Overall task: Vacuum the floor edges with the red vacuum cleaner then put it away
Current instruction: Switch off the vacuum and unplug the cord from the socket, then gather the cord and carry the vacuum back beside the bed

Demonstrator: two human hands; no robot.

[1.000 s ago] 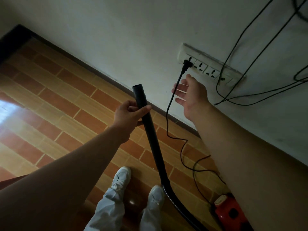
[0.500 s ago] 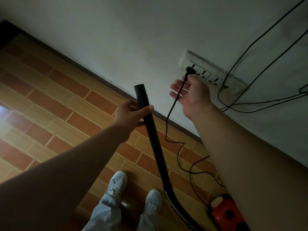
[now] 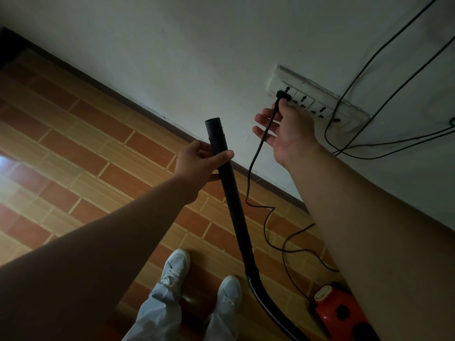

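The right hand [image 3: 286,130] has reached the plug [image 3: 280,94], pinching it at the socket [image 3: 320,110]; left hand [image 3: 197,161] grips the tube [image 3: 230,193]. Likely unplugging: pull straight, not by the cord [image 3: 256,153].

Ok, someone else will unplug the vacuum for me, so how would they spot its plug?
On the white wall is a long socket strip. The vacuum's plug is the small black one at the leftmost outlet, by the right hand. Unlike the cables at the strip's right end, which run along the wall, its cord drops to the floor towards the red vacuum cleaner.
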